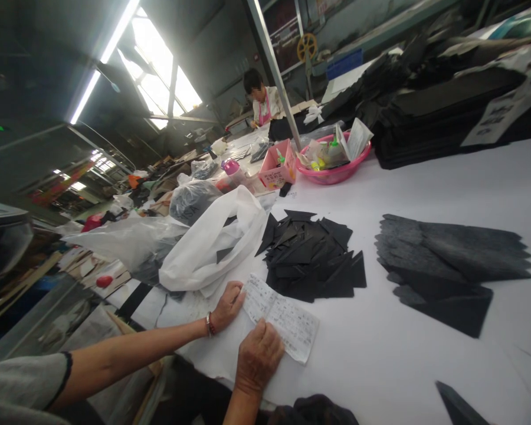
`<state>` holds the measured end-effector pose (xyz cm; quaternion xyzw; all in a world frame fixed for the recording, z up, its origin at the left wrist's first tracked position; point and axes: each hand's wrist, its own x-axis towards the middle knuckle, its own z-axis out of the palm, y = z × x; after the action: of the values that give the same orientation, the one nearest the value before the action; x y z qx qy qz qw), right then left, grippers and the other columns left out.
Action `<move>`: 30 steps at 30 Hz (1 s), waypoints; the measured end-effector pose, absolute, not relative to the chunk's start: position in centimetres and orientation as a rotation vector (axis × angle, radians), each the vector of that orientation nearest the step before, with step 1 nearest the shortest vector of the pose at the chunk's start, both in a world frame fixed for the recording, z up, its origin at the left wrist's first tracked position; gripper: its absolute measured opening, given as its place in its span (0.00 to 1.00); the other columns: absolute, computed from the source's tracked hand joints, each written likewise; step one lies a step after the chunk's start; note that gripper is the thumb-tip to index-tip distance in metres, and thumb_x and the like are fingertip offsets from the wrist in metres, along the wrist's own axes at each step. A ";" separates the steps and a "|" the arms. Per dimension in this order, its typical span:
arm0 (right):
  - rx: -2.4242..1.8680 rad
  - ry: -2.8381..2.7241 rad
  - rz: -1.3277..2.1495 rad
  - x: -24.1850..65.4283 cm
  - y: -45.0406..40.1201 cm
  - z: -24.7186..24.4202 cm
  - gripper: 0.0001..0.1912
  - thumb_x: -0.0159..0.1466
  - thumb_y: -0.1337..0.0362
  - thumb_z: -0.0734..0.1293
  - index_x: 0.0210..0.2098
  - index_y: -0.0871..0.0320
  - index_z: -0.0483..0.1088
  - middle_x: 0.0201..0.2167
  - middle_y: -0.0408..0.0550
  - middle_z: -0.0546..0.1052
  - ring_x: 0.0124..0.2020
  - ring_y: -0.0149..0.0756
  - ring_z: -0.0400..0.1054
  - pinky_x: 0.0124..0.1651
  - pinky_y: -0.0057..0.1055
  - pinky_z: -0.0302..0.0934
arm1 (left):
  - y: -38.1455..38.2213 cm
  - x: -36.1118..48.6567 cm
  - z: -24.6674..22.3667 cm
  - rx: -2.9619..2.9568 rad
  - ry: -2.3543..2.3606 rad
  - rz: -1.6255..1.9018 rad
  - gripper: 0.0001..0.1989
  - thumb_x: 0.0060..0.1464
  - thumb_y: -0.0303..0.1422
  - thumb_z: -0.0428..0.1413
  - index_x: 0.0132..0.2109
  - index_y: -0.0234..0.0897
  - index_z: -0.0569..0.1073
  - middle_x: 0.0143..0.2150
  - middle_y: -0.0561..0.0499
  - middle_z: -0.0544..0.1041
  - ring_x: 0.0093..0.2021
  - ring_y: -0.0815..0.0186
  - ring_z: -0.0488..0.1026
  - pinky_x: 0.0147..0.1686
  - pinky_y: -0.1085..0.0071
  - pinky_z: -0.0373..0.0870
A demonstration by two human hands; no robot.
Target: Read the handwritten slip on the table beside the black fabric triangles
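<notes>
An open booklet (287,319) with handwriting on its pages lies low over the white table (363,378). My left hand (228,306), with a bracelet at the wrist, has its fingers closed at the booklet's upper left edge. Along the lower edge, my right hand (260,354) has its fingers curled against the page. Just beyond the booklet is a heap of black cut pieces (310,254). A white bag (216,242) with its mouth open stands beside that heap, dark pieces showing inside.
Overlapping dark pieces (451,254) are spread at the right. Behind the heap stand a pink box (278,168) and a pink basket (336,171) near a metal post (274,71). Stacked black fabric (442,112) fills the back right. A person (263,103) sits far back.
</notes>
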<state>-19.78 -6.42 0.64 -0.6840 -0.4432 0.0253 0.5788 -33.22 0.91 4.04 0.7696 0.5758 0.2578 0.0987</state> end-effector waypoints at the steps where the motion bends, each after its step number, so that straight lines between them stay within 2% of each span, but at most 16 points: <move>1: -1.593 -0.994 0.079 -19.9 -6.3 0.4 0.12 0.62 0.60 0.63 0.30 0.53 0.78 0.23 0.64 0.71 0.24 0.37 0.67 0.28 0.42 0.52 | 0.9 -33.2 4.0 2.272 1.708 0.759 0.19 0.67 0.45 0.42 0.29 0.44 0.61 0.37 0.40 0.67 0.41 0.55 0.69 0.41 0.53 0.69; 6: -1.591 -0.899 -0.032 -20.4 -6.0 0.7 0.09 0.58 0.59 0.66 0.32 0.48 0.80 0.23 0.60 0.72 0.24 0.37 0.67 0.29 0.45 0.54 | 0.9 -33.1 4.0 2.259 1.727 0.735 0.19 0.66 0.46 0.42 0.29 0.44 0.62 0.37 0.38 0.67 0.41 0.54 0.69 0.40 0.49 0.69; 12: -1.619 -1.203 -0.161 -20.2 -7.5 2.3 0.15 0.59 0.62 0.63 0.41 0.47 0.80 0.30 0.61 0.76 0.36 0.44 0.73 0.40 0.53 0.60 | 0.8 -33.2 4.2 2.256 1.730 0.718 0.19 0.66 0.46 0.42 0.29 0.43 0.62 0.38 0.39 0.67 0.42 0.54 0.69 0.41 0.49 0.70; 17: -1.618 -1.413 -0.228 -19.4 -9.3 2.1 0.18 0.60 0.65 0.61 0.43 0.51 0.79 0.35 0.65 0.75 0.41 0.48 0.73 0.39 0.55 0.58 | 0.8 -33.3 4.2 2.255 1.723 0.728 0.19 0.66 0.46 0.42 0.29 0.44 0.61 0.38 0.39 0.67 0.41 0.54 0.70 0.40 0.48 0.70; 20: -1.605 -1.411 -0.104 -19.5 -9.7 2.3 0.18 0.62 0.66 0.59 0.44 0.52 0.79 0.36 0.64 0.75 0.41 0.47 0.71 0.40 0.55 0.60 | 0.7 -33.3 4.1 2.249 1.728 0.718 0.18 0.66 0.46 0.42 0.30 0.45 0.62 0.38 0.38 0.66 0.41 0.54 0.70 0.40 0.47 0.69; 25: -1.707 -1.392 0.173 -20.2 -9.9 3.2 0.23 0.65 0.73 0.56 0.55 0.59 0.73 0.41 0.61 0.75 0.45 0.47 0.70 0.50 0.53 0.64 | 0.6 -33.5 4.0 2.248 1.749 0.697 0.18 0.66 0.45 0.41 0.30 0.44 0.63 0.39 0.38 0.67 0.43 0.53 0.69 0.41 0.48 0.69; 30: -1.582 -1.198 0.288 -20.3 -9.9 2.3 0.25 0.66 0.67 0.58 0.61 0.50 0.67 0.37 0.59 0.77 0.39 0.47 0.73 0.46 0.53 0.65 | 0.6 -33.5 4.0 2.254 1.768 0.700 0.20 0.67 0.46 0.41 0.30 0.43 0.63 0.39 0.39 0.67 0.43 0.54 0.69 0.42 0.51 0.70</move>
<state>-20.33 -9.85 2.29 -0.6651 -0.5037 0.1212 0.5379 -33.50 0.63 4.01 0.7608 0.5968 0.2362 0.0963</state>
